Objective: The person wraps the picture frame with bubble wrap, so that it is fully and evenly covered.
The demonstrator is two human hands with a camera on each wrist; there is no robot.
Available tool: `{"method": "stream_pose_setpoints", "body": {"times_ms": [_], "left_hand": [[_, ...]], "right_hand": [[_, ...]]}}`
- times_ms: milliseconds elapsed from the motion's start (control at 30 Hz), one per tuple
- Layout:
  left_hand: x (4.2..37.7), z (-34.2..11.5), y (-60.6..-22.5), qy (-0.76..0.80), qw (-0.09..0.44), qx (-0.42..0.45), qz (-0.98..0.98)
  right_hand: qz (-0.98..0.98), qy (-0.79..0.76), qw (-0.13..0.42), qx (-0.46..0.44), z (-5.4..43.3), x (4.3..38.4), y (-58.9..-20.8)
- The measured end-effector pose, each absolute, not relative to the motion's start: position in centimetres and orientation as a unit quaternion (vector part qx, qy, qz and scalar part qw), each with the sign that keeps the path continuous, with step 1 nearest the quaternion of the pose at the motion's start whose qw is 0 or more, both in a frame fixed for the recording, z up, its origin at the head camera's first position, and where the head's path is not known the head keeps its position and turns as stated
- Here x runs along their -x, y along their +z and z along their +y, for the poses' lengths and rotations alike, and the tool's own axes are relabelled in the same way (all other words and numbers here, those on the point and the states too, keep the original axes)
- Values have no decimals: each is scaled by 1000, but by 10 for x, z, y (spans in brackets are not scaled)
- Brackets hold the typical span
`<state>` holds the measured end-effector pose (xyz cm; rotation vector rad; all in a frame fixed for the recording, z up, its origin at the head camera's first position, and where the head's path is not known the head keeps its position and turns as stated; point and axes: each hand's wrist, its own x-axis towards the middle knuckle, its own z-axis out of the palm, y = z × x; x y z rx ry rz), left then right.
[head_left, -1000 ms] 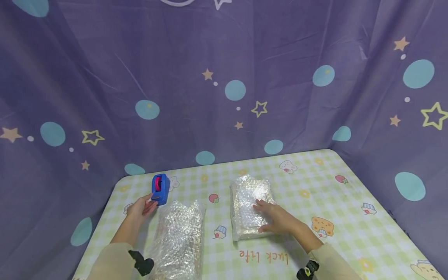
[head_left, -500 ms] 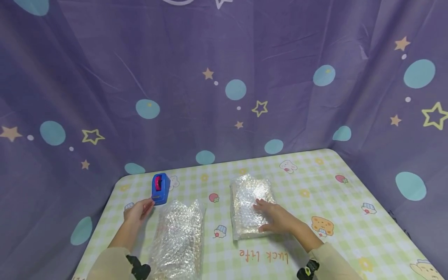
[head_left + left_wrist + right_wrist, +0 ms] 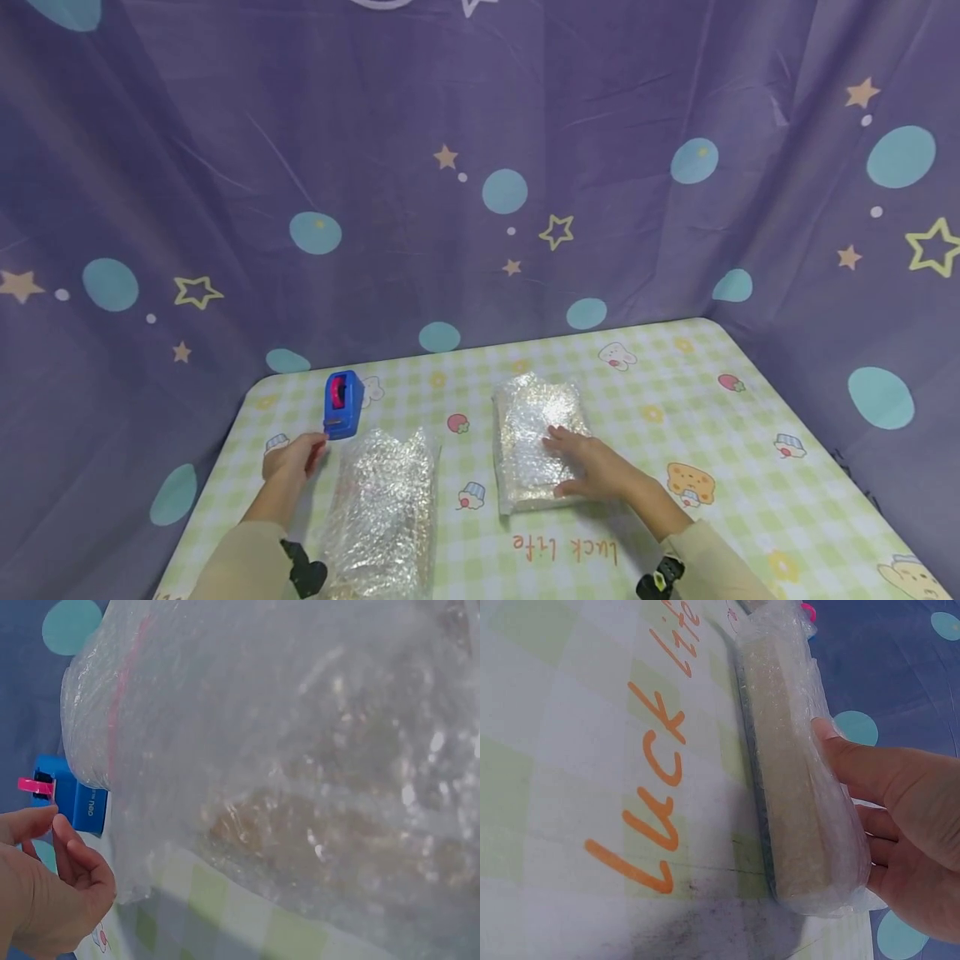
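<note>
The blue tape dispenser (image 3: 348, 417) with a pink roll core stands at the table's far left. In front of its cutting end, my left hand (image 3: 288, 457) pinches thumb and index fingertips together on the end of the tape, which is too thin to show clearly. The left wrist view shows those fingers (image 3: 71, 851) beside the dispenser (image 3: 88, 806). My right hand (image 3: 596, 471) rests spread on a flat, boxy package (image 3: 521, 442) in bubble wrap, thumb at its near edge. The right wrist view shows a pale side of the package (image 3: 784, 787) through the wrap.
A second bubble-wrapped bundle (image 3: 386, 508) lies between my arms at the front left, filling most of the left wrist view. A green checked cloth (image 3: 652, 375) with printed pictures covers the table. A purple curtain (image 3: 375, 108) hangs behind and at both sides.
My left hand has drawn slightly back toward me from the dispenser's front, and its fingers have closed together into a pinch. The right hand, the dispenser and both wrapped things have stayed in place.
</note>
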<state>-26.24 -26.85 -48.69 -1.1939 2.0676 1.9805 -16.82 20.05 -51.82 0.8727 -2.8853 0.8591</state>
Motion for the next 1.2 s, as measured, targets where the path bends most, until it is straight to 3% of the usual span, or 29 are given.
{"method": "stream_pose_setpoints", "body": {"times_ms": [800, 967, 1200], "left_hand": [[256, -269, -485, 667, 30, 411, 620], [247, -278, -485, 676, 71, 391, 620], [232, -302, -491, 722, 201, 284, 598]], "right_hand": [[-924, 280, -10, -261, 200, 167, -516], [-925, 278, -8, -259, 200, 166, -516], [-922, 286, -7, -262, 200, 166, -518]]}}
